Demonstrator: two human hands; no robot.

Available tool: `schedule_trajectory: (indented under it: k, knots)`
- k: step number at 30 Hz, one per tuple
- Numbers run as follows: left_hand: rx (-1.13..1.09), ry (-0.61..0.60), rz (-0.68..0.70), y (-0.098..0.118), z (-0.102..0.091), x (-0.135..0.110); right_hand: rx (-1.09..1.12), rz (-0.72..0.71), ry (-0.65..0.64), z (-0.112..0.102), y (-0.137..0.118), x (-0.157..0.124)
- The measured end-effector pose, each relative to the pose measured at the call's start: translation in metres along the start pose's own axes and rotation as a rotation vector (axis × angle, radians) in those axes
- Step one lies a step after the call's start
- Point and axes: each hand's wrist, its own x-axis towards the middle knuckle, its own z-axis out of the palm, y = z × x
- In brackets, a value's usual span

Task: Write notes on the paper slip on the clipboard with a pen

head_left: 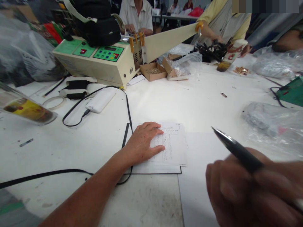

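Observation:
My left hand (143, 143) lies flat, fingers stretched out, on a small sheet of handwritten paper (172, 143) in the middle of the white table (196, 104). The sheet rests on a larger white pad with a dark edge (156, 171). My right hand (255, 192) is close to the camera at the lower right, blurred, with its fingers closed round a black pen (236, 150). The pen's tip points up and left, above the table and to the right of the paper.
A cream machine with a green control panel (104, 60) stands at the back left, a black bag (99, 22) on top. Black cables (127, 110), a white power bank (100, 101), small cardboard boxes (153, 72), plastic bags (274, 123) and a bottle (26, 108) lie around. Other people sit across the table.

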Motion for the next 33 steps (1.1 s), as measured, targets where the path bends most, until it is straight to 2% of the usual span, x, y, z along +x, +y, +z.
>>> schedule_trajectory:
  k: [1, 3, 5, 7, 10, 15, 17, 22, 28, 33]
  knots:
    - [0.000, 0.004, -0.005, 0.000, -0.001, -0.001, 0.010, -0.006, 0.014, 0.013, -0.003, 0.011]
    - [-0.002, 0.004, -0.014, 0.001, -0.002, -0.002, 0.053, 0.023, 0.138, 0.038, -0.005, 0.033]
    - [-0.007, -0.001, -0.028, 0.003, -0.004, -0.002, 0.050, 0.027, 0.157, 0.057, -0.001, 0.050]
    - [-0.012, -0.007, -0.039, 0.004, -0.005, -0.002, -0.034, 0.085, 0.137, 0.066, 0.009, 0.059]
    - [-0.013, -0.012, -0.041, 0.004, -0.006, -0.002, -0.183, 0.161, 0.088, 0.067, 0.029, 0.063]
    - [-0.009, -0.022, -0.040, 0.004, -0.005, -0.001, -0.266, 0.156, 0.007, 0.061, 0.049, 0.060]
    - [-0.012, -0.018, -0.037, 0.004, -0.005, -0.002, -0.267, 0.168, -0.008, 0.062, 0.052, 0.060]
    - [-0.011, -0.023, -0.026, 0.003, -0.006, -0.002, -0.340, 0.232, 0.073, 0.067, 0.050, 0.063]
    - [-0.013, -0.023, -0.031, 0.004, -0.007, -0.001, -0.429, 0.198, 0.059, 0.067, 0.049, 0.067]
    - [-0.016, -0.037, -0.048, 0.007, -0.009, 0.000, -0.416, 0.186, -0.002, 0.065, 0.053, 0.067]
